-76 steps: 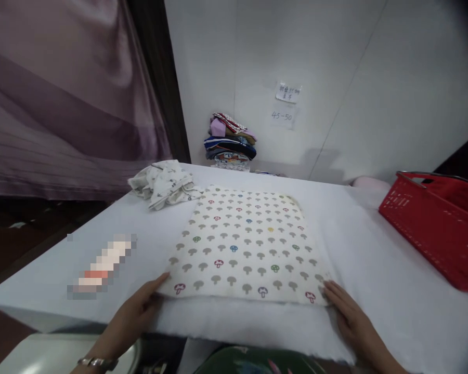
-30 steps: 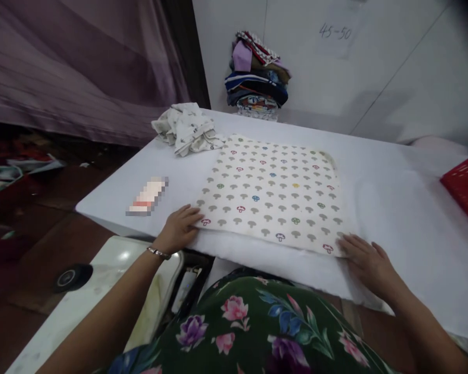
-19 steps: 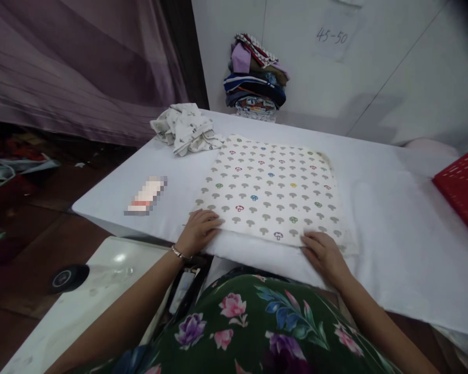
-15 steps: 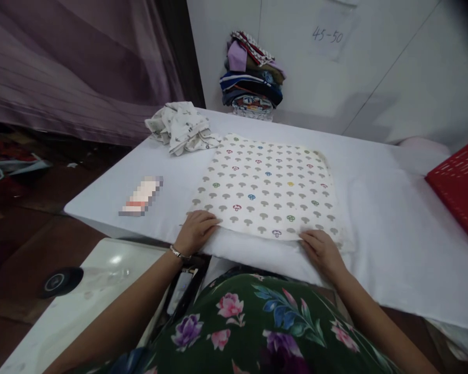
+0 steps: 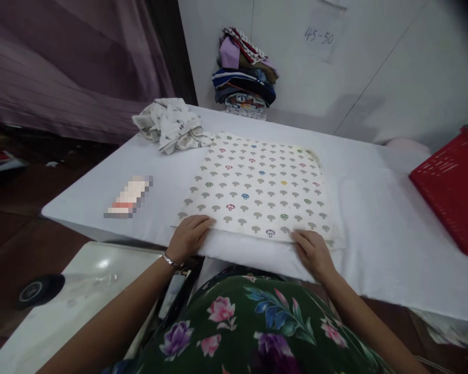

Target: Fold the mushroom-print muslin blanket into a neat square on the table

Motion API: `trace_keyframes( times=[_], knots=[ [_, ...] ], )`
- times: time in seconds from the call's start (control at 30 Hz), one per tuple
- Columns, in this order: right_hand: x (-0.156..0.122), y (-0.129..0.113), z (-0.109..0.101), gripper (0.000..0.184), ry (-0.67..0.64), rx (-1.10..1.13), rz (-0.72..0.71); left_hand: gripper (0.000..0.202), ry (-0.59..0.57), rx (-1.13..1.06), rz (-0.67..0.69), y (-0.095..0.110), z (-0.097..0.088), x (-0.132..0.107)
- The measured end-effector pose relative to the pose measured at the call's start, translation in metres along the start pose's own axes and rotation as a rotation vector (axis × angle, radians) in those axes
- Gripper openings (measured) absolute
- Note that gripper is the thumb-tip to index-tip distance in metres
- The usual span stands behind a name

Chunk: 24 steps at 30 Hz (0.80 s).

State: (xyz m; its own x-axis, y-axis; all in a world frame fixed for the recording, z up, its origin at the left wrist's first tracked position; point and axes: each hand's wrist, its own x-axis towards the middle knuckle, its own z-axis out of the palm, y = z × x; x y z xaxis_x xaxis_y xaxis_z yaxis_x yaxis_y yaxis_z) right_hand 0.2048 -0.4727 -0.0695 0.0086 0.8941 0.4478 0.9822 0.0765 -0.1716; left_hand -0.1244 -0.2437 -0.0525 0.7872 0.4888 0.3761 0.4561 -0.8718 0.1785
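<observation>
A white cloth [image 5: 257,184] printed with rows of grey mushrooms and a few coloured ones lies spread flat on the white-covered table [image 5: 378,218]. At its near left corner, my left hand [image 5: 189,235] is closed on the edge, thumb toward the cloth's middle. My right hand [image 5: 312,250] pinches the same near edge farther right, a little short of the right corner. The thumbs partly hide behind the fingers. Just beyond the cloth's far left corner sits a crumpled white cloth [image 5: 173,126] with small dark prints.
Folded clothes [image 5: 245,72] are stacked at the table's back edge against the wall. A red plastic basket [image 5: 452,187] stands on the right. To the left lies a blurred-out flat object [image 5: 128,197]. Below the table's left side is a white surface with a black round part [image 5: 41,291].
The whole view has shifted, so things appear farther left and more of the red basket shows. Both hands keep their places on the cloth's near edge, and the cloth lies as before.
</observation>
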Motion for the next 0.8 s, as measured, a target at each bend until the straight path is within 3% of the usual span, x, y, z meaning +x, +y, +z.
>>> trace_keyframes(
  times=[0.17,0.33,0.6,0.8],
  knots=[
    [0.009,-0.002,0.001,0.021,0.054,-0.029,0.039,0.026,-0.003,0.026,0.083,0.011,0.007,0.015],
    [0.010,0.004,-0.006,0.027,0.000,-0.073,0.081,0.030,-0.048,0.010,0.090,0.020,0.019,0.029],
    [-0.033,0.048,-0.035,0.029,0.044,-0.285,0.337,0.027,-0.028,0.029,0.125,0.012,0.026,0.032],
    [-0.034,0.070,-0.048,0.023,0.037,-0.332,0.434,0.023,0.091,0.114,0.130,0.013,0.019,0.039]
  ],
)
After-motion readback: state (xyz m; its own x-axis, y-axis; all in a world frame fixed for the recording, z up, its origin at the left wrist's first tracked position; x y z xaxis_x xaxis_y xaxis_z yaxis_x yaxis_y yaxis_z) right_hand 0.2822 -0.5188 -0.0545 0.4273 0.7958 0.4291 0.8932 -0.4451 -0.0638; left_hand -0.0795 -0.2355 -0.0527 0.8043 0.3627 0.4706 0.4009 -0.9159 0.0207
